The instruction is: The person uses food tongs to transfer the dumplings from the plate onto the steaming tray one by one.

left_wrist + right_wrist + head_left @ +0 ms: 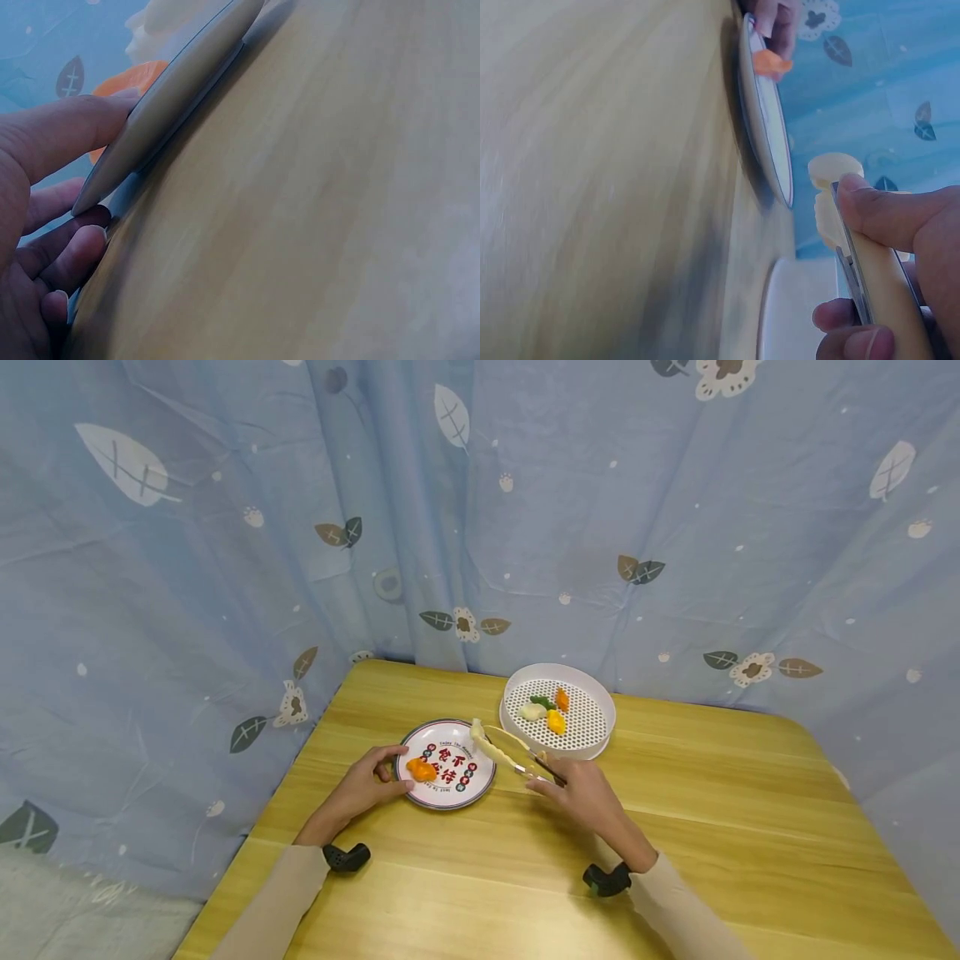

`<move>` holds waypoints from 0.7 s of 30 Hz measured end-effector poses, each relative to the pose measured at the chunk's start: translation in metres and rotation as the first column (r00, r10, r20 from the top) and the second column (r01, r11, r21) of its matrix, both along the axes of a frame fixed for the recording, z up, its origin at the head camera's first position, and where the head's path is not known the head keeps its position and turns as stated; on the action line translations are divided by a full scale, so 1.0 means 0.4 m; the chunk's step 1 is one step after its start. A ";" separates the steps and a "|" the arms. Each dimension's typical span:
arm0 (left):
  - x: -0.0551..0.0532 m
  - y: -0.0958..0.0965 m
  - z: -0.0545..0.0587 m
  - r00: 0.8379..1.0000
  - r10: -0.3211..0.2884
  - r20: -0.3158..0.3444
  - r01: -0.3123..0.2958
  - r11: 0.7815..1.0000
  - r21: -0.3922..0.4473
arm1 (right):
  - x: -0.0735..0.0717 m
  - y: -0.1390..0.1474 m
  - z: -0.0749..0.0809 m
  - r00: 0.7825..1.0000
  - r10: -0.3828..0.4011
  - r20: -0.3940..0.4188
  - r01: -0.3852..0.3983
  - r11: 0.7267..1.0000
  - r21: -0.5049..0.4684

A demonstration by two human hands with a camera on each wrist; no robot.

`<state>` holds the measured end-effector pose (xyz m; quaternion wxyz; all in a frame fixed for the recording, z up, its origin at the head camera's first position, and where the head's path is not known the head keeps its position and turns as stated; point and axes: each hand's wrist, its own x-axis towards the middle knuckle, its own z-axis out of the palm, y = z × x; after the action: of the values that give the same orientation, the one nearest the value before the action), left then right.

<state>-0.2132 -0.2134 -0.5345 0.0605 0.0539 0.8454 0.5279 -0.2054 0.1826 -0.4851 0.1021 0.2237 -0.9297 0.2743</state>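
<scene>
My left hand pinches the left rim of a white plate printed with red characters, thumb above and fingers at the edge. An orange dumpling-shaped piece lies on the plate near that thumb. With my right hand I grip tongs that have metal arms and cream ends. Their tips converge over the plate's right side, where a pale piece shows; the right wrist view has a rounded pale form beyond my thumb. Whether it is clamped is hard to make out.
Behind the tongs stands a round white steamer tray with a perforated base. Inside lie a white piece, a green piece, an orange piece and a yellow piece. A blue patterned curtain borders the wooden table.
</scene>
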 end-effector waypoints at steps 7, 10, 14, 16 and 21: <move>0.006 0.000 0.005 1.000 -0.001 0.001 0.001 1.000 0.004 | -0.001 0.045 0.007 0.998 -0.053 0.042 0.053 0.999 0.000; 0.005 0.001 0.004 1.000 0.001 0.005 -0.001 1.000 0.006 | -0.001 0.066 0.014 0.996 -0.075 0.048 0.075 0.997 0.001; 0.001 0.000 -0.001 1.000 0.003 0.004 -0.003 1.000 0.011 | -0.003 0.097 0.019 0.996 -0.090 0.010 0.090 0.996 0.018; -0.001 -0.001 -0.003 1.000 0.000 0.000 0.000 1.000 0.015 | -0.001 0.113 0.022 0.995 -0.098 -0.003 0.098 0.995 0.018; 0.008 0.007 0.017 1.000 0.001 -0.004 -0.001 1.000 0.015 | 0.004 0.157 0.036 0.990 -0.137 0.024 0.137 0.990 0.022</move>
<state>-0.2101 -0.2106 -0.5278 0.0580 0.0552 0.8416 0.5342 -0.2037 0.2454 -0.4707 0.1068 0.1570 -0.9467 0.2602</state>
